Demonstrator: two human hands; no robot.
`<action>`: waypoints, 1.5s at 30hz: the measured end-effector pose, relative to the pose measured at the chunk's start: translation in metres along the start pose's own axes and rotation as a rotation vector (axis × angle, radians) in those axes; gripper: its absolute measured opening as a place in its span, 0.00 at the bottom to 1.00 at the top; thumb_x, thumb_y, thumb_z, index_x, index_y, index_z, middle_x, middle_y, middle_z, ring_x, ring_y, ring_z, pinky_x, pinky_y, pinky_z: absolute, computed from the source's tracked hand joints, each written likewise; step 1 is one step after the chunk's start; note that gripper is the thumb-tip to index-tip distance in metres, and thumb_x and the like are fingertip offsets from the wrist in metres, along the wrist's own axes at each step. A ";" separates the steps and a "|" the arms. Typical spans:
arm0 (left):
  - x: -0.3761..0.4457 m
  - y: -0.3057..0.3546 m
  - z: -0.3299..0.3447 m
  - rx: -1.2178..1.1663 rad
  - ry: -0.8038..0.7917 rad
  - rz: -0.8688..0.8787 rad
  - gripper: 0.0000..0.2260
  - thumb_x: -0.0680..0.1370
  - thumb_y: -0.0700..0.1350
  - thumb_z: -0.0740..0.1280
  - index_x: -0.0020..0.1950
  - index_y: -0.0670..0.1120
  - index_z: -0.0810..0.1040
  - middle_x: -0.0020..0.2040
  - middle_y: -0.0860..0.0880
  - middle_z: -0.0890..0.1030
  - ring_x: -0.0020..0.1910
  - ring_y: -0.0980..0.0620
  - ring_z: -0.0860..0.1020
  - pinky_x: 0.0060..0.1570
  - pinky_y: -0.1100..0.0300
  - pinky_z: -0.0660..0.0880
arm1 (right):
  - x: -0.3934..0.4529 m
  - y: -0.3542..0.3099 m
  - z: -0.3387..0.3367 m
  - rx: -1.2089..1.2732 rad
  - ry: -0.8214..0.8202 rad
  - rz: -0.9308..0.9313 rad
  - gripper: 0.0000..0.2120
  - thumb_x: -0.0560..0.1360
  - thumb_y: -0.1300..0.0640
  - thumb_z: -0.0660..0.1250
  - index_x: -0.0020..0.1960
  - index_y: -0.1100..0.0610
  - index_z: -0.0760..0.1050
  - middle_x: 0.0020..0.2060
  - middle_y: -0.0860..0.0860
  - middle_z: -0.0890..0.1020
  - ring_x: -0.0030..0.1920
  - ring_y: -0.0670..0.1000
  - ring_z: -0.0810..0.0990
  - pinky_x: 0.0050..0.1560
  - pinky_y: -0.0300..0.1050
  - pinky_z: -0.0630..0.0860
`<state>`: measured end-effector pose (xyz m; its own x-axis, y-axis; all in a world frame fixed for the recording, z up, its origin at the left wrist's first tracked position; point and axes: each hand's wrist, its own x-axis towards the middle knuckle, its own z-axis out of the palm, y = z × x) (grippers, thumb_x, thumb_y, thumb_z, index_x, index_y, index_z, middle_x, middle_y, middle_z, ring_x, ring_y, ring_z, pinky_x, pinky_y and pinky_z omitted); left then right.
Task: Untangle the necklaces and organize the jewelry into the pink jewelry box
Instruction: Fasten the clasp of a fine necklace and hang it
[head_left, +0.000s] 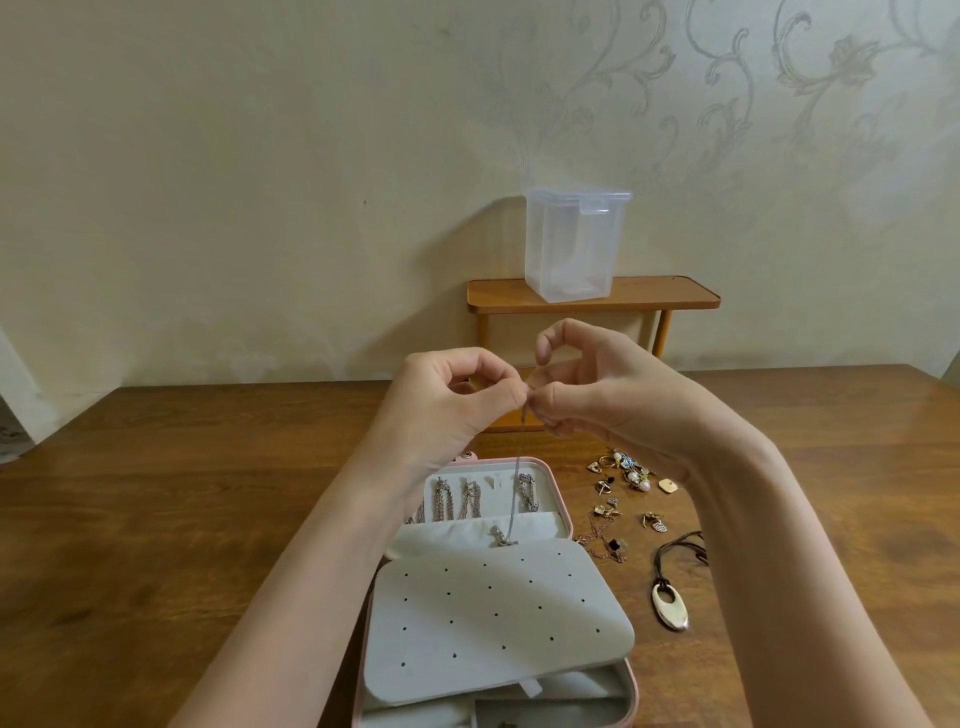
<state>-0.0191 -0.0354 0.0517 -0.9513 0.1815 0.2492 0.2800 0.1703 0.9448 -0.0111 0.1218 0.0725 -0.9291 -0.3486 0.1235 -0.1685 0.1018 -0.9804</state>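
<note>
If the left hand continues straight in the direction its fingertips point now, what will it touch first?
The left hand points right, toward the right hand. It would most likely meet those fingertips first, at the thin silver chain both hands pinch; they look nearly touching, though depth is unclear.

This looks like a room in a home. The cream wall (234, 182) carries a faint embossed floral scroll wallpaper pattern (727, 88), a domestic finish. A dark brown wooden table (156, 519) with visible grain stands against it, and on it sits a small orange-brown wooden shelf stand (644, 293) holding a clear plastic lidded storage container (571, 244). Personal jewellery lies scattered on the tabletop.
</note>
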 end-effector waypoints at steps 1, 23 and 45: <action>0.000 0.000 0.001 0.006 0.009 0.003 0.06 0.69 0.44 0.70 0.32 0.51 0.80 0.27 0.55 0.74 0.27 0.61 0.68 0.22 0.67 0.66 | 0.000 0.000 0.000 -0.058 -0.002 0.009 0.13 0.72 0.72 0.65 0.47 0.58 0.67 0.31 0.52 0.77 0.31 0.46 0.72 0.33 0.38 0.70; -0.002 -0.002 0.000 0.305 -0.044 0.394 0.10 0.70 0.35 0.71 0.40 0.47 0.72 0.37 0.50 0.78 0.33 0.57 0.74 0.33 0.64 0.73 | -0.001 0.005 -0.007 -0.293 0.093 -0.075 0.08 0.74 0.63 0.65 0.39 0.67 0.79 0.27 0.52 0.73 0.29 0.45 0.69 0.32 0.36 0.67; -0.001 0.000 -0.002 -0.126 -0.157 -0.020 0.06 0.76 0.38 0.67 0.49 0.46 0.72 0.39 0.48 0.80 0.34 0.60 0.77 0.26 0.66 0.70 | -0.002 0.002 -0.005 -0.419 0.066 -0.066 0.09 0.72 0.57 0.67 0.37 0.62 0.79 0.27 0.51 0.74 0.29 0.46 0.69 0.31 0.37 0.66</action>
<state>-0.0181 -0.0370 0.0522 -0.9221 0.3294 0.2032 0.2335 0.0549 0.9708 -0.0114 0.1272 0.0715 -0.9287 -0.3079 0.2066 -0.3347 0.4560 -0.8247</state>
